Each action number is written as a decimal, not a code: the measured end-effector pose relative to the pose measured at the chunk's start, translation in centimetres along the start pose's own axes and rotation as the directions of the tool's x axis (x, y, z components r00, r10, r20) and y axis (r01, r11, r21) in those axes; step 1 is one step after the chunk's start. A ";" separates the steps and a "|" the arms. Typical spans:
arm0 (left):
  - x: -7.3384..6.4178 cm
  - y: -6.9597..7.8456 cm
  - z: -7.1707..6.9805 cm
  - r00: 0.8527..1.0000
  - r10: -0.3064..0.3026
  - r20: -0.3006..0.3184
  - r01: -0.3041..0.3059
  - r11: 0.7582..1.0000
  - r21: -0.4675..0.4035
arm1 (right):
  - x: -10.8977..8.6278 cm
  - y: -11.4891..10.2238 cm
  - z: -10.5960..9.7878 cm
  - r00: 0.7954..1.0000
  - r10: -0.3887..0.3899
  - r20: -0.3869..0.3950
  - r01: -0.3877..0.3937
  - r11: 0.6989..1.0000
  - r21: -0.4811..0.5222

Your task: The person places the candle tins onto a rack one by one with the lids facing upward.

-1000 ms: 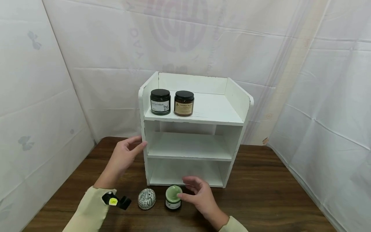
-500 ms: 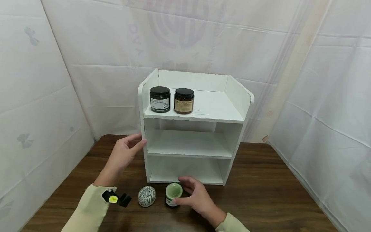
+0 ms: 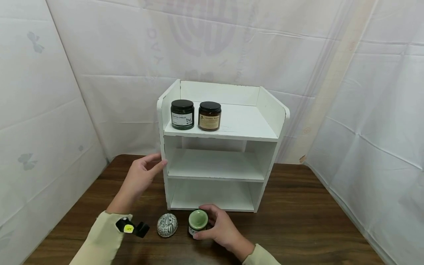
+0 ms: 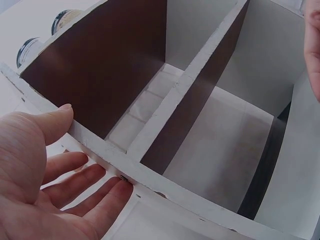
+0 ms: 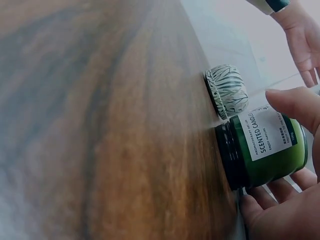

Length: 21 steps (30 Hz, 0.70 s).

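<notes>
My right hand (image 3: 222,230) is round a green scented candle jar (image 3: 198,221), thumb at the front and fingers behind. The jar stands upside down on the table, its black lid below and its white label (image 5: 265,132) showing in the right wrist view. Just left of it is a small round tin (image 3: 167,225) with a leaf print. My left hand (image 3: 140,175) rests on the left side panel of a white shelf (image 3: 216,176); the left wrist view has the thumb over the panel's front edge and the loose fingers along its outer face.
Two dark candle jars with black lids, one white-labelled (image 3: 182,115) and one tan-labelled (image 3: 209,116), stand on the shelf's top left. The shelf is on a brown wooden table (image 3: 298,221). White sheets (image 3: 126,55) hang behind and at both sides.
My right hand has moved left and closed in round the green candle jar, its thumb coming to the jar's front. My left hand has stayed at the shelf's side panel.
</notes>
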State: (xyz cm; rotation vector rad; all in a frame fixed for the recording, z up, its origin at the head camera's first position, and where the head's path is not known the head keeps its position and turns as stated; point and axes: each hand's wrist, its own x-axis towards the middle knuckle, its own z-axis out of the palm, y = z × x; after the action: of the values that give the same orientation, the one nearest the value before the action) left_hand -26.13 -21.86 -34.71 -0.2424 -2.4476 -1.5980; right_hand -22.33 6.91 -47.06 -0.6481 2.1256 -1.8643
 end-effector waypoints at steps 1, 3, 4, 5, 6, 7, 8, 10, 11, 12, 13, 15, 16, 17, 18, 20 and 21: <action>0.0 0.0 0.0 1.000 0.002 -0.001 -0.002 1.000 -0.002 | 0.0 0.0 0.1 1.000 -0.002 -0.003 0.002 1.000 0.000; 0.0 0.0 0.0 1.000 0.002 -0.001 -0.002 1.000 0.000 | 0.0 0.0 0.2 1.000 0.000 -0.008 0.000 1.000 -0.004; 0.0 -0.1 0.0 1.000 0.002 -0.001 -0.002 1.000 0.001 | 0.0 0.0 0.2 1.000 0.002 -0.008 -0.002 1.000 -0.003; 0.0 -0.1 0.0 1.000 0.002 -0.001 -0.002 1.000 0.001 | 0.0 0.0 0.2 1.000 0.005 -0.008 -0.005 1.000 -0.002; 0.0 -0.1 0.0 1.000 0.001 -0.001 -0.001 1.000 0.001 | 0.1 0.0 0.3 1.000 0.006 -0.008 -0.006 1.000 -0.001; 0.0 -0.1 0.0 1.000 0.000 0.000 0.000 1.000 0.000 | 0.1 0.0 0.3 1.000 0.010 -0.006 -0.010 1.000 0.001; 0.0 0.0 0.0 1.000 -0.002 0.000 0.002 1.000 0.000 | 0.1 0.1 0.3 1.000 0.013 -0.004 -0.013 1.000 0.006; 0.0 0.0 0.0 1.000 -0.006 0.004 0.006 1.000 -0.005 | 0.1 0.2 0.3 1.000 0.011 -0.002 -0.011 1.000 0.013; 0.0 0.0 -0.1 1.000 -0.008 0.005 0.008 1.000 -0.008 | 0.1 0.3 0.3 1.000 0.010 -0.002 -0.010 1.000 0.013; 0.0 0.0 -0.1 1.000 -0.010 0.007 0.010 1.000 -0.009 | 0.1 0.3 0.4 1.000 0.010 -0.002 -0.010 1.000 0.016; -0.1 0.0 -0.1 1.000 -0.011 0.008 0.011 1.000 -0.012 | 0.2 0.3 0.4 1.000 0.010 -0.002 -0.010 1.000 0.016; -0.1 -0.1 -0.1 1.000 -0.011 0.008 0.011 1.000 -0.012 | 0.2 0.3 0.5 1.000 0.006 -0.002 -0.006 1.000 0.024; -0.1 -0.1 -0.1 1.000 -0.010 0.008 0.010 1.000 -0.011 | 0.2 0.2 0.5 1.000 0.008 -0.003 -0.008 1.000 0.026; -0.1 -0.1 -0.1 1.000 -0.009 0.007 0.009 1.000 -0.010 | 0.2 0.2 0.5 1.000 0.011 -0.004 -0.011 1.000 0.028; 0.0 -0.1 -0.1 1.000 -0.008 0.006 0.008 1.000 -0.009 | 0.2 0.2 0.6 1.000 0.012 -0.004 -0.012 0.999 0.030; 0.0 -0.1 0.0 1.000 -0.008 0.006 0.008 1.000 -0.010 | 0.2 0.1 0.6 1.000 0.013 -0.006 -0.013 0.999 0.034; 0.0 -0.1 0.0 1.000 -0.009 0.007 0.009 1.000 -0.011 | 0.2 0.0 0.6 1.000 0.015 -0.008 -0.015 0.999 0.032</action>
State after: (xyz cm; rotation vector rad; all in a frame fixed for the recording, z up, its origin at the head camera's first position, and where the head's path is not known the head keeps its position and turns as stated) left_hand -26.12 -21.92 -34.75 -0.2393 -2.4483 -1.6177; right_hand -22.21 6.27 -47.14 -0.6163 2.0955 -1.8925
